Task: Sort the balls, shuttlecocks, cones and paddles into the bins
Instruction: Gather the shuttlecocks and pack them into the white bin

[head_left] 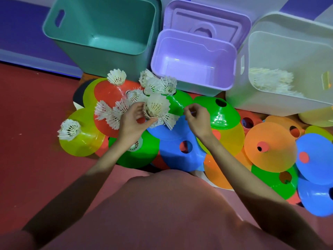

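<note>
Biggest stuff first: three bins along the far side of the floor (32,123). The teal bin (100,33) sits far left and looks empty, the purple bin (194,62) is in the middle with its lid (207,17) propped behind it, also empty, and the white bin (281,69) on the far right already has a heap of shuttlecocks in it. So that's clearly where the shuttlecocks go.

In front of the bins there's a big sprawl of flat cones (270,147) overlapping each other, running from left to the near right corner. Loose shuttlecocks (117,77) are scattered on the left half of that pile, one sitting out on the yellow cone (69,129) at the left edge.

Left hand (133,121) has its fingers curled round a stacked bunch of shuttlecocks (157,107), held just above the cones. Right hand (196,118) is just right of it, fingers pinched together on something small; can't tell what, maybe a feather tip.

My take on doing this step well: keep nesting them nose-into-skirt so one hand carries the lot, grip by the cork ends, not the skirts, since those crush easily. Grab the nearby cluster before the outlier. Then one trip right to the white bin, low drop so nothing bounces out.
</note>
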The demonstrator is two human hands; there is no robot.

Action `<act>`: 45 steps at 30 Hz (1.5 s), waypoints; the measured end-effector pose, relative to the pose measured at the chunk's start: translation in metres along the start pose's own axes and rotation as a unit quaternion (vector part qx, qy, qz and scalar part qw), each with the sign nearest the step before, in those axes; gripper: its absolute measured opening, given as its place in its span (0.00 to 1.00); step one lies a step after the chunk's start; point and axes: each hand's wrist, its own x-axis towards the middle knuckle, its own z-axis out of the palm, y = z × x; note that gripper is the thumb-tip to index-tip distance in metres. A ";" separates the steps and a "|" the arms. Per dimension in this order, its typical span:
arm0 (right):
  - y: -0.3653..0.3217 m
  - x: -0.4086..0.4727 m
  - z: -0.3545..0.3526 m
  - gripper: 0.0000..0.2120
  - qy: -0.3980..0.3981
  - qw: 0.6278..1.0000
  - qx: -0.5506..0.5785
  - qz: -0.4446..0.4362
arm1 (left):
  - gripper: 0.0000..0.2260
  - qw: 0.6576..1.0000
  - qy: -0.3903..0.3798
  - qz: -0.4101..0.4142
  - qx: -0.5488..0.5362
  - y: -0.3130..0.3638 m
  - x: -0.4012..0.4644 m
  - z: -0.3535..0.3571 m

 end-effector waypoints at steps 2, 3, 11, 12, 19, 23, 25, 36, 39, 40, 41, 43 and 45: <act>0.012 0.000 0.010 0.10 -0.060 0.994 -0.082 0.033 | 0.21 1.000 0.017 -0.012 0.001 -0.005 -0.003 -0.004; 0.014 0.000 0.015 0.16 -0.093 0.987 -0.126 0.044 | 0.21 1.000 0.022 -0.017 0.001 -0.007 -0.005 -0.005; 0.007 0.000 0.049 0.19 -0.068 0.981 -0.011 0.184 | 0.23 0.999 0.024 -0.017 0.014 -0.015 -0.017 -0.007; 0.008 0.000 0.051 0.17 -0.051 0.981 0.013 0.188 | 0.23 0.999 0.025 -0.016 0.015 -0.016 -0.017 -0.008; -0.001 -0.020 0.012 0.12 0.087 0.989 0.109 0.051 | 0.21 0.998 0.032 -0.015 0.046 -0.015 -0.014 -0.014; -0.025 -0.040 -0.020 0.04 0.161 0.974 0.069 -0.145 | 0.21 0.998 0.019 -0.010 0.057 -0.013 -0.010 -0.013; -0.038 -0.042 -0.027 0.04 0.150 0.955 0.007 -0.257 | 0.22 0.998 0.011 -0.001 0.056 -0.009 -0.009 -0.010; -0.046 -0.028 -0.002 0.06 -0.040 0.926 -0.091 -0.364 | 0.21 0.998 0.029 0.025 0.054 -0.005 -0.007 -0.014; -0.047 -0.027 0.003 0.12 -0.010 0.937 -0.066 -0.342 | 0.19 0.998 0.057 0.007 0.024 -0.013 -0.010 -0.021; -0.047 -0.025 0.005 0.12 0.007 0.944 -0.047 -0.327 | 0.18 0.997 0.073 0.003 0.015 -0.013 -0.011 -0.023; -0.044 -0.022 0.007 0.11 0.020 0.950 -0.032 -0.309 | 0.18 0.996 0.092 -0.001 0.006 -0.013 -0.012 -0.026; -0.036 -0.011 0.014 0.10 0.019 0.963 -0.039 -0.265 | 0.18 0.993 0.120 -0.007 -0.010 -0.014 -0.012 -0.031; -0.029 0.002 0.024 0.12 -0.023 0.973 -0.085 -0.213 | 0.18 0.990 0.136 -0.010 -0.021 -0.015 -0.013 -0.035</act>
